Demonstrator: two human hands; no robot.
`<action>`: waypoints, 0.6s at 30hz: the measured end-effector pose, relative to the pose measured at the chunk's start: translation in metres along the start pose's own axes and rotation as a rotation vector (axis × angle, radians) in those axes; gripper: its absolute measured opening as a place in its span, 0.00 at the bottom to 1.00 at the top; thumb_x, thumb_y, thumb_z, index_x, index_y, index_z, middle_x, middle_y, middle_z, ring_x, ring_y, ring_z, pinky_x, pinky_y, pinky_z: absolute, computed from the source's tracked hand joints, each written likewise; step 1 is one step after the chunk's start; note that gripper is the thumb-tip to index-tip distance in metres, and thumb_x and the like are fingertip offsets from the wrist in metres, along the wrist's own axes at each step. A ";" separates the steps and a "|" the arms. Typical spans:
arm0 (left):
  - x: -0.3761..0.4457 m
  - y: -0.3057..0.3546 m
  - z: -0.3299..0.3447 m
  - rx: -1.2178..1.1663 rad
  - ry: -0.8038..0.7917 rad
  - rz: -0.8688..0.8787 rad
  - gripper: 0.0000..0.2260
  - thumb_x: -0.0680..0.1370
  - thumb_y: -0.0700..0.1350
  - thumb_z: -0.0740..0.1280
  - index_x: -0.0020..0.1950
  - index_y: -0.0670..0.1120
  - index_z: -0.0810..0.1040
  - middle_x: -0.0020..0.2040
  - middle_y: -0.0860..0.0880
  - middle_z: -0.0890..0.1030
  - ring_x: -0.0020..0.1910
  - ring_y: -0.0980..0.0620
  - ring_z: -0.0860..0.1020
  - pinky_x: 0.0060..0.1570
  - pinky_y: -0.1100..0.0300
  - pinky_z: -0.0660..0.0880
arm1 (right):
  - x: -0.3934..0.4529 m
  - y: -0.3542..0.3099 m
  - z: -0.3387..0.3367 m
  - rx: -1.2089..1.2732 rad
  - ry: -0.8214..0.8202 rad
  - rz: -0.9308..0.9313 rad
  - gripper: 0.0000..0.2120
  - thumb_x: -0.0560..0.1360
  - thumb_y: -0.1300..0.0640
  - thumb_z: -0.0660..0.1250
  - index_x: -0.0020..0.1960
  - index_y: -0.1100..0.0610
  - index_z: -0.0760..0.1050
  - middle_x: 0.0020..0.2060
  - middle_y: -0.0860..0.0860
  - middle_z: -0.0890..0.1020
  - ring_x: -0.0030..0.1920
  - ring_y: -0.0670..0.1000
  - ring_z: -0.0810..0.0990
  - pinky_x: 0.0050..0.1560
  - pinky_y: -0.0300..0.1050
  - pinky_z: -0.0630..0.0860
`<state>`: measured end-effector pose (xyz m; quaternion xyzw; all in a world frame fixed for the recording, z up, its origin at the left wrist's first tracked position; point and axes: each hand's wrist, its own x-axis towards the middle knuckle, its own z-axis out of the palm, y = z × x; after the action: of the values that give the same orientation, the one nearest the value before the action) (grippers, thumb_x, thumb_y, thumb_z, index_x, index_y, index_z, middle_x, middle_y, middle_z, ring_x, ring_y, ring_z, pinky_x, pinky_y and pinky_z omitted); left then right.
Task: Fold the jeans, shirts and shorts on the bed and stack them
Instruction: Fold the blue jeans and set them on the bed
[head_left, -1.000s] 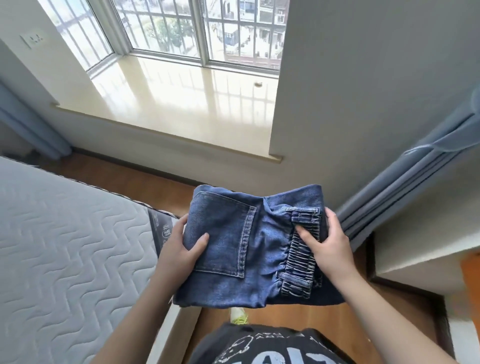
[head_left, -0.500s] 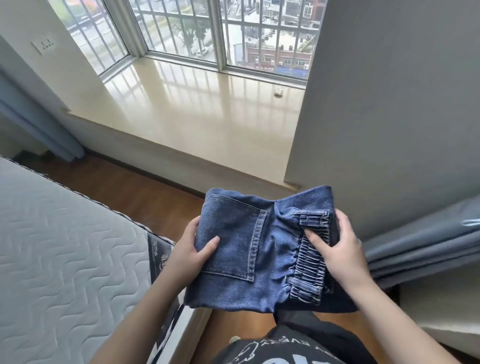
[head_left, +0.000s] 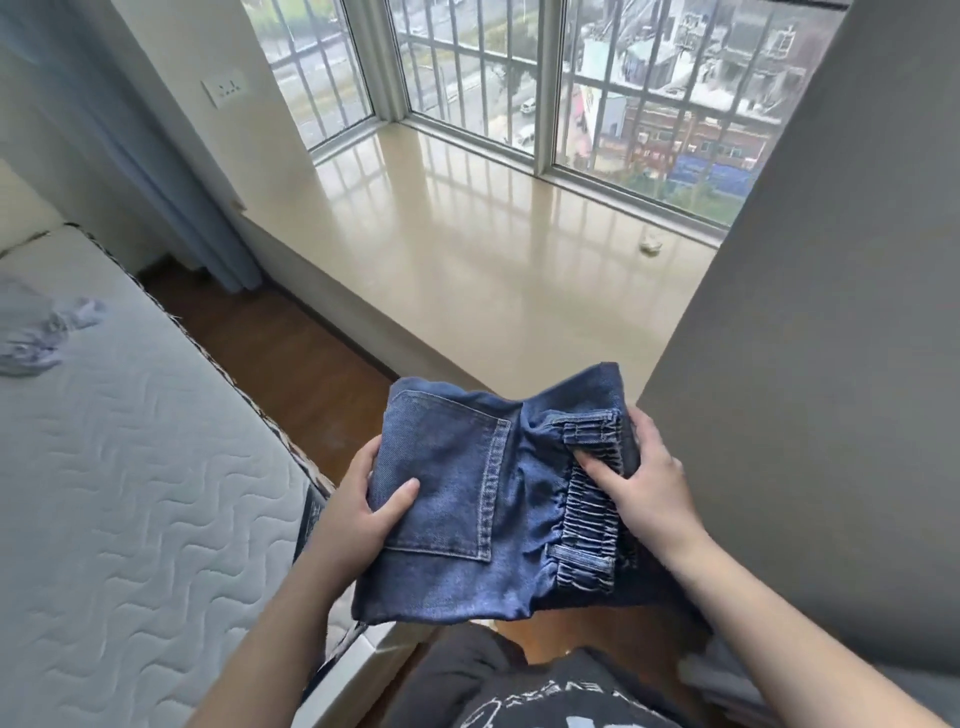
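Bedroom with bay window, bed (head_left: 130, 467) at left carrying one crumpled pale garment (head_left: 36, 332) unfolded, no stack visible; folded jeans (head_left: 483, 499) off the bed, gripped at either edge by left hand (head_left: 358, 519) and right hand (head_left: 644, 483), awaiting stacking.

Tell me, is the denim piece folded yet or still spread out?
Folded. The denim piece is a compact bundle, layers doubled at the waistband, held between left hand and right hand above the floor, beside the bed.
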<state>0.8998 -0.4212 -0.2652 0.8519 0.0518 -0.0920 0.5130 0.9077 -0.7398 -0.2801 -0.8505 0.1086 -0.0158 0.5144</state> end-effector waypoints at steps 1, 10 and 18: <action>0.006 -0.001 -0.004 -0.025 0.015 -0.018 0.29 0.69 0.63 0.69 0.69 0.63 0.67 0.62 0.60 0.79 0.60 0.61 0.78 0.65 0.51 0.73 | 0.012 -0.005 0.005 0.001 -0.027 -0.017 0.31 0.69 0.43 0.75 0.69 0.40 0.66 0.49 0.34 0.80 0.49 0.36 0.78 0.51 0.30 0.70; 0.070 -0.033 -0.061 -0.143 0.181 -0.157 0.31 0.67 0.64 0.70 0.69 0.65 0.67 0.62 0.57 0.81 0.60 0.57 0.80 0.64 0.47 0.74 | 0.116 -0.052 0.080 0.022 -0.213 -0.138 0.27 0.70 0.41 0.74 0.64 0.35 0.66 0.50 0.28 0.79 0.49 0.30 0.78 0.44 0.24 0.71; 0.137 -0.048 -0.123 -0.157 0.280 -0.248 0.31 0.70 0.61 0.70 0.72 0.62 0.65 0.63 0.56 0.80 0.60 0.57 0.79 0.66 0.48 0.73 | 0.198 -0.103 0.156 0.003 -0.292 -0.157 0.26 0.70 0.42 0.74 0.62 0.31 0.66 0.48 0.28 0.80 0.47 0.31 0.79 0.40 0.26 0.72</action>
<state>1.0378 -0.2912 -0.2791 0.8007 0.2343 -0.0308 0.5504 1.1395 -0.5979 -0.2797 -0.8488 -0.0342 0.0676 0.5232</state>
